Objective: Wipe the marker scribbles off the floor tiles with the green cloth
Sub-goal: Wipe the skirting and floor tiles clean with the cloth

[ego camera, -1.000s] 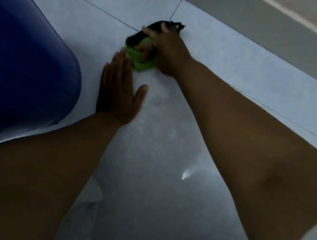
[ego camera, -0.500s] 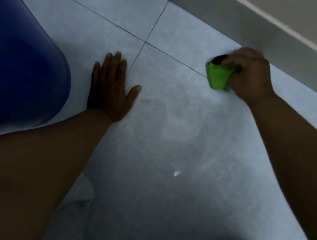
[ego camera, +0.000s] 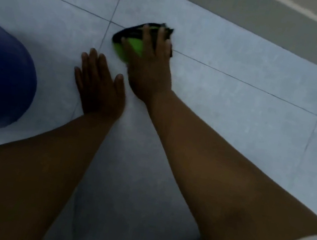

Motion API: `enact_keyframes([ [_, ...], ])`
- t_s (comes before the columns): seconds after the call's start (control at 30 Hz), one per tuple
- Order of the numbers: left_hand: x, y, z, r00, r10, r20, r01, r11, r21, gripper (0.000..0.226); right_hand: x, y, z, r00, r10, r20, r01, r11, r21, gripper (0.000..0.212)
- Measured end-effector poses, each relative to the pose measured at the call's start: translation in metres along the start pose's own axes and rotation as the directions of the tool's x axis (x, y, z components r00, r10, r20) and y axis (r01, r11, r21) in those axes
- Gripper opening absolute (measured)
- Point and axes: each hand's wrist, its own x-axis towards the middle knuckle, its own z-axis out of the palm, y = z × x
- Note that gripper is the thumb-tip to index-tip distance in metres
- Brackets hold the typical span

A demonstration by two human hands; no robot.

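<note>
Here our right hand [ego camera: 151,70] presses the green cloth [ego camera: 133,46] under spread fingers; our left hand [ego camera: 100,86] lies flat, open, just beside.

Cloth [ego camera: 133,46] under R hand [ego camera: 151,70], L hand [ego camera: 100,86] beside.

One head-worn view, looking steeply down and forward

The camera sits above the person's forearms, close over pale floor tiles [ego camera: 228,115]; it faces ahead toward a wall base [ego camera: 256,16] crossing the top right; the frame is tilted; no second view shares the scene.
</note>
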Motion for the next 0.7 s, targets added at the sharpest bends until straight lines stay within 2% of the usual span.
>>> enact_keyframes([
  [0.03, 0.0, 0.0, 0.0, 1.0, -0.002, -0.01, 0.002, 1.0, -0.007, 0.067, -0.008, 0.011, 0.0, 0.98, -0.19, 0.058, 0.193, 0.98, -0.044, 0.044],
  [0.07, -0.001, -0.001, 0.001, 1.0, -0.001, -0.018, 0.001, 1.0, -0.015, 0.065, -0.014, 0.03, -0.004, 0.93, -0.339, 0.139, 0.351, 0.934, -0.071, 0.042],
  [0.13, -0.002, -0.002, 0.002, 1.0, -0.006, -0.018, 0.006, 1.0, -0.031, 0.065, -0.03, 0.081, -0.02, 0.816, -0.496, 0.296, 0.539, 0.838, -0.082, 0.04],
  [0.17, -0.002, -0.002, 0.001, 1.0, -0.015, -0.014, 0.014, 0.999, -0.037, 0.065, -0.039, 0.11, -0.033, 0.789, -0.515, 0.333, 0.572, 0.815, -0.095, 0.041],
  [0.2, -0.002, 0.0, 0.0, 1.0, -0.021, -0.017, 0.021, 0.999, -0.045, 0.065, -0.047, 0.142, -0.047, 0.793, -0.494, 0.358, 0.569, 0.81, -0.142, 0.043],
  [0.27, -0.006, 0.011, 0.0, 1.0, 0.006, -0.013, -0.006, 0.998, -0.062, 0.064, -0.067, 0.205, -0.082, 0.837, -0.378, 0.395, 0.506, 0.81, -0.298, 0.052],
  [0.37, -0.021, 0.038, 0.004, 0.992, 0.119, 0.045, -0.117, 0.992, -0.052, 0.068, -0.111, 0.278, -0.123, 0.914, -0.072, 0.399, 0.253, 0.87, -0.423, 0.066],
  [0.43, -0.027, 0.048, 0.006, 0.989, 0.134, 0.067, -0.132, 0.99, -0.039, 0.071, -0.141, 0.284, -0.127, 0.902, 0.261, 0.343, -0.098, 0.899, -0.426, 0.076],
  [0.47, -0.028, 0.049, 0.007, 0.989, 0.129, 0.067, -0.127, 0.991, -0.03, 0.073, -0.15, 0.272, -0.12, 0.861, 0.452, 0.234, -0.328, 0.845, -0.423, 0.083],
  [0.5, -0.028, 0.048, 0.007, 0.99, 0.124, 0.068, -0.123, 0.992, -0.023, 0.074, -0.152, 0.254, -0.111, 0.755, 0.647, 0.11, -0.566, 0.727, -0.39, 0.09],
  [0.53, -0.028, 0.047, 0.007, 0.99, 0.122, 0.069, -0.121, 0.992, -0.016, 0.074, -0.145, 0.232, -0.103, 0.595, 0.802, 0.053, -0.75, 0.577, -0.322, 0.098],
  [0.57, -0.028, 0.046, 0.008, 0.99, 0.124, 0.07, -0.123, 0.992, -0.013, 0.075, -0.134, 0.209, -0.099, 0.437, 0.898, 0.055, -0.867, 0.436, -0.242, 0.104],
  [0.6, -0.027, 0.046, 0.008, 0.99, 0.125, 0.071, -0.125, 0.992, -0.011, 0.075, -0.12, 0.19, -0.098, 0.333, 0.94, 0.079, -0.923, 0.342, -0.177, 0.108],
  [0.63, -0.027, 0.047, 0.009, 0.989, 0.126, 0.072, -0.126, 0.992, -0.012, 0.075, -0.105, 0.173, -0.098, 0.291, 0.951, 0.105, -0.944, 0.303, -0.128, 0.11],
  [0.7, -0.028, 0.049, 0.009, 0.989, 0.129, 0.071, -0.128, 0.992, -0.02, 0.075, -0.081, 0.148, -0.095, 0.333, 0.935, 0.125, -0.936, 0.344, -0.079, 0.109],
])
